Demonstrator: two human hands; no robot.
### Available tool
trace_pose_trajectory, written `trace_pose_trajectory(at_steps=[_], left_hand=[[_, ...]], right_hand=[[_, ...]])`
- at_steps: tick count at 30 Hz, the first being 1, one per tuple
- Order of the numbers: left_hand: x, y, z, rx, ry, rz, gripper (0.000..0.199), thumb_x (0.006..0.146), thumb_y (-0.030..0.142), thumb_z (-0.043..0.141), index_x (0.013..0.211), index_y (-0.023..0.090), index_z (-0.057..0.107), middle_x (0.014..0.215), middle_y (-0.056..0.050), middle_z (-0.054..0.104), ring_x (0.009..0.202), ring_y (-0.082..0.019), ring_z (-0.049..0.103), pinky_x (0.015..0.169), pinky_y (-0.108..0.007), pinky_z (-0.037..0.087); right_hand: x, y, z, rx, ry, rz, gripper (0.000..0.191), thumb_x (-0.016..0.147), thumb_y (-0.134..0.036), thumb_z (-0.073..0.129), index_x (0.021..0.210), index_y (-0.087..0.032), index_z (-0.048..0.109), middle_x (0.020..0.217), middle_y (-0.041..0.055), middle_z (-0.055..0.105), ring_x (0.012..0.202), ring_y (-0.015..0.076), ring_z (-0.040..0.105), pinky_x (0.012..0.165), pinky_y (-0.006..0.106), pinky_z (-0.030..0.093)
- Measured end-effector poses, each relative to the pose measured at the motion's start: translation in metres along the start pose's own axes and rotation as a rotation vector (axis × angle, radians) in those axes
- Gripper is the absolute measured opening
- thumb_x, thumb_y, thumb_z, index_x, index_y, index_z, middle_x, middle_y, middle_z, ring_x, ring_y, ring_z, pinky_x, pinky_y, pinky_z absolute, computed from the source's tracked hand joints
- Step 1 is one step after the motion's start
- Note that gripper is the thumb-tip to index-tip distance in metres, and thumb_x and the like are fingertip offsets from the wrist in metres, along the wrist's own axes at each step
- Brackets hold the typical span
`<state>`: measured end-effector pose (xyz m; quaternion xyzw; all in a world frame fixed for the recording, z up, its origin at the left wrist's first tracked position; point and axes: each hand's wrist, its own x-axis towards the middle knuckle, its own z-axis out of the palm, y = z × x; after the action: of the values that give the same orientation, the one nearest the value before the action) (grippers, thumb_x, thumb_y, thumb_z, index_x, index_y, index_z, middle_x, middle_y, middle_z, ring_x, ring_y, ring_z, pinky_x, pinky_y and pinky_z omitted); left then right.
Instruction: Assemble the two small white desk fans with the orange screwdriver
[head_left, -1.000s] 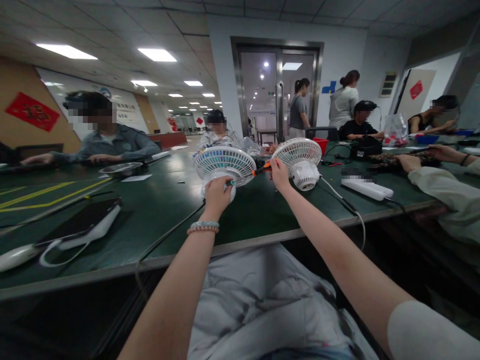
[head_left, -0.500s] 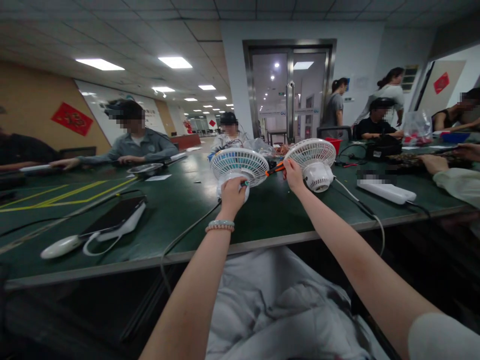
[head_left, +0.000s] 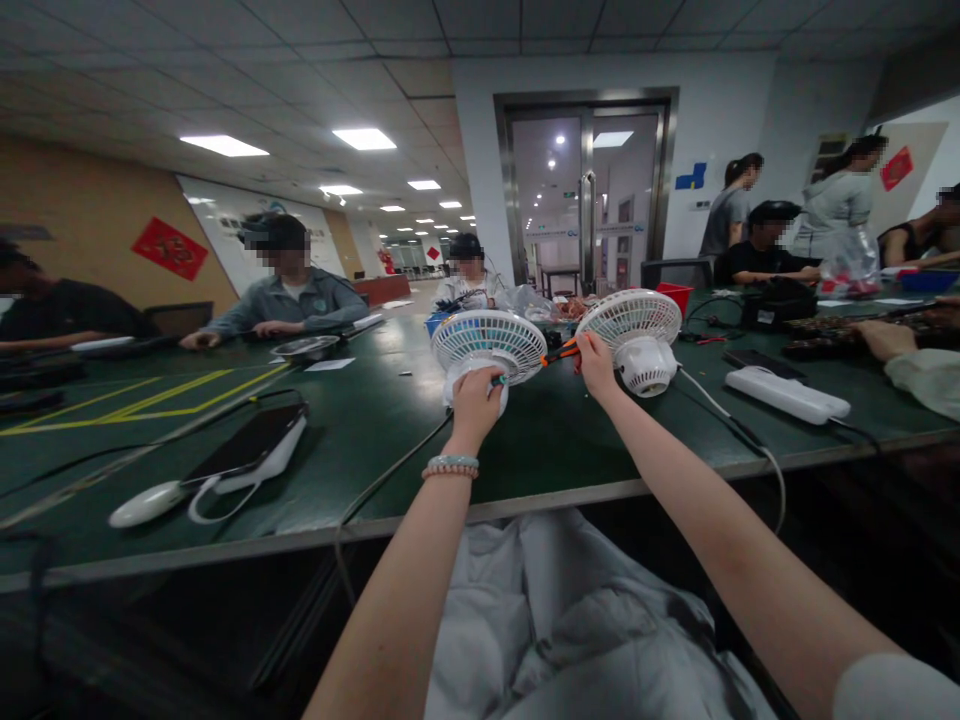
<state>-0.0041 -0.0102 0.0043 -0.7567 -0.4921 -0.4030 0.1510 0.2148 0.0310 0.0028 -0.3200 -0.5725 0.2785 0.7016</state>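
Note:
My left hand (head_left: 477,402) is closed on the back of a white fan (head_left: 491,335), at its motor housing. A small dark-and-teal piece (head_left: 499,380) shows by my thumb; I cannot tell what it is. My right hand (head_left: 596,365) grips an orange-and-black screwdriver (head_left: 561,352), which points left to the rim of this fan's grille. Whether its tip touches the grille is not plain. Just beyond my right hand, a second white fan (head_left: 634,315) rests on the table with its motor housing toward me.
On the green table (head_left: 555,450) at left lie a phone (head_left: 247,440) and a white rounded device (head_left: 146,503). A white power strip (head_left: 787,393) lies at right. Fan cords (head_left: 739,425) hang over the front edge. A red bin (head_left: 675,297) stands behind. Co-workers sit across and at right.
The whole view has shifted slightly, so things sit a little lower and further right. Both hands keep their places on the fan and the screwdriver. People in the background have moved.

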Motion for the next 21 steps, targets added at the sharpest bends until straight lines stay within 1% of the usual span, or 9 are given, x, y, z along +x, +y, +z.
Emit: trace_pose_trajectory(at_steps=[3, 8, 15, 21], left_hand=[[-0.0005, 0.0001, -0.0007, -0.001, -0.009, 0.000, 0.026, 0.076, 0.019, 0.047, 0.100, 0.021, 0.057, 0.104, -0.004, 0.063, 0.102, -0.021, 0.053, 0.094, -0.038, 0.032], [-0.0009, -0.0014, -0.0007, -0.013, -0.008, 0.007, 0.026, 0.075, 0.018, 0.047, 0.099, 0.020, 0.057, 0.105, -0.005, 0.062, 0.101, -0.021, 0.053, 0.093, -0.036, 0.035], [-0.0007, -0.0052, 0.0008, -0.010, -0.004, -0.005, 0.026, 0.074, 0.018, 0.049, 0.098, 0.021, 0.058, 0.104, -0.005, 0.063, 0.102, -0.021, 0.053, 0.093, -0.038, 0.034], [-0.0002, -0.0033, 0.0002, -0.009, -0.010, 0.007, 0.025, 0.075, 0.019, 0.048, 0.099, 0.021, 0.058, 0.105, -0.004, 0.063, 0.102, -0.021, 0.053, 0.093, -0.037, 0.034]], right_hand=[[-0.0002, 0.0026, 0.0021, 0.002, 0.067, -0.013, 0.029, 0.082, -0.048, 0.042, 0.070, -0.022, 0.045, 0.043, -0.0080, 0.037, 0.037, 0.0087, 0.036, 0.039, 0.022, 0.029], [-0.0009, 0.0027, 0.0034, 0.026, 0.041, -0.008, 0.027, 0.081, -0.047, 0.044, 0.071, -0.022, 0.046, 0.042, -0.0084, 0.039, 0.035, 0.0087, 0.036, 0.037, 0.021, 0.029], [-0.0026, 0.0029, 0.0047, 0.020, 0.041, 0.001, 0.026, 0.081, -0.046, 0.044, 0.069, -0.022, 0.042, 0.042, -0.0084, 0.039, 0.035, 0.0088, 0.037, 0.036, 0.022, 0.030], [-0.0022, 0.0040, 0.0036, 0.026, 0.031, -0.006, 0.025, 0.081, -0.045, 0.044, 0.070, -0.023, 0.043, 0.042, -0.0088, 0.039, 0.035, 0.0088, 0.037, 0.036, 0.022, 0.031]])
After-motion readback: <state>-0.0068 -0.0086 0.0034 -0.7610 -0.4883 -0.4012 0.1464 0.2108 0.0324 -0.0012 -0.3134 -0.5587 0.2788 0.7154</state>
